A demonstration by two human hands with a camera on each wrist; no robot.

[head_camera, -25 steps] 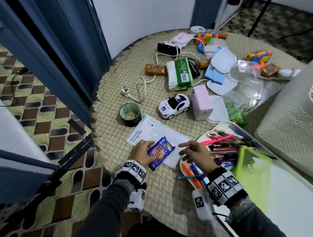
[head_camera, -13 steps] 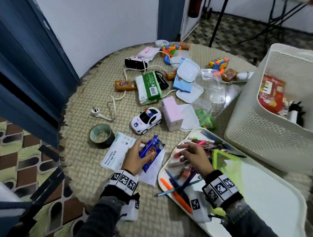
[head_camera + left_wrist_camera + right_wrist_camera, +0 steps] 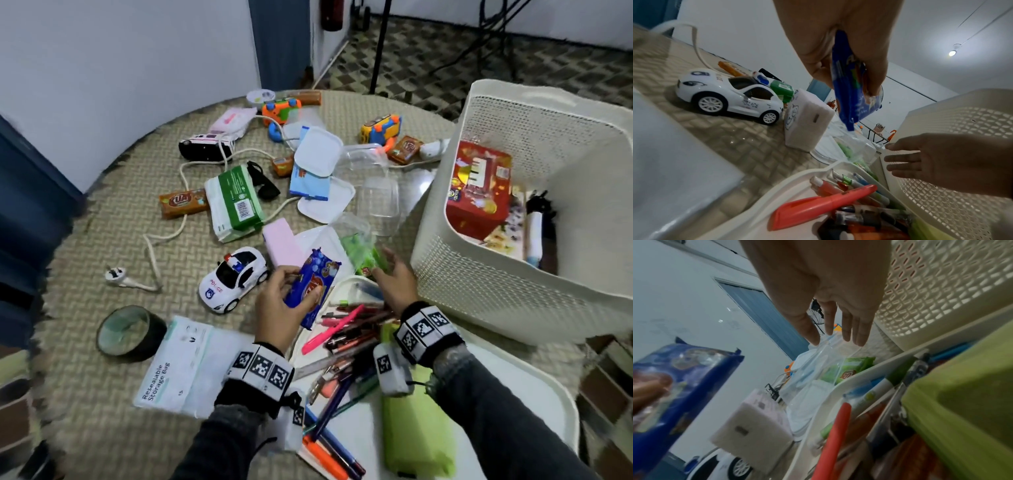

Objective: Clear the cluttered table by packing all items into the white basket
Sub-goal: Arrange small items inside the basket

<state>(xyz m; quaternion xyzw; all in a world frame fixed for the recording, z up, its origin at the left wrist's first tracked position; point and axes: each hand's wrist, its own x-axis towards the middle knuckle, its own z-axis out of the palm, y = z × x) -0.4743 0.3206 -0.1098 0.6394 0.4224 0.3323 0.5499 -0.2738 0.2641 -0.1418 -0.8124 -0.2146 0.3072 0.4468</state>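
Observation:
My left hand (image 3: pixel 279 301) grips a blue snack packet (image 3: pixel 313 286) and holds it lifted above the table, over the near corner of the pen tray. The packet (image 3: pixel 854 95) hangs pinched between thumb and fingers in the left wrist view. My right hand (image 3: pixel 394 277) is open with straight fingers (image 3: pixel 840 327), reaching over a clear bag with a green packet (image 3: pixel 363 255) inside. It stands just left of the white basket (image 3: pixel 479 274). The basket holds a red box (image 3: pixel 479 192) and other items.
A white tray (image 3: pixel 534 404) of several pens and a green case (image 3: pixel 416 435) lies under my wrists. On the woven table are a toy police car (image 3: pixel 234 277), a pink box (image 3: pixel 282 243), a tape roll (image 3: pixel 128 334), a storage bag pack (image 3: pixel 181 363), a green wipes pack (image 3: pixel 234 200), a white cable (image 3: pixel 154 236) and clear containers (image 3: pixel 378 202).
My left hand has lifted the blue packet off the storage bag pack and carried it right. My right hand left the pens and moved forward toward the green packet by the basket.

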